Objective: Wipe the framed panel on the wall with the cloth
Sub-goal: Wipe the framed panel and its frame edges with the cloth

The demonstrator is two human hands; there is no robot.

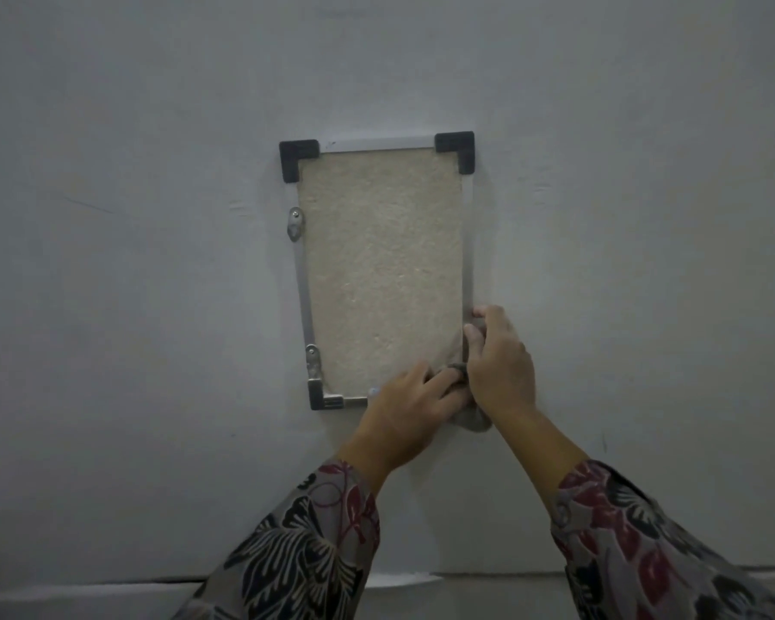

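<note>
Hanging on the pale wall (153, 261), the framed panel (379, 270) shows a rough beige face inside a thin metal frame, with black corner caps (298, 158) at the top and small metal brackets (295, 223) down its left edge. At its lower right corner you have the grey cloth (470, 420) bunched against the frame. Your left hand (410, 411) presses on it with fingers curled over the fabric, and your right hand (500, 364) clasps the cloth against the frame's right edge. Both patterned sleeves (314, 543) rise from below
</note>
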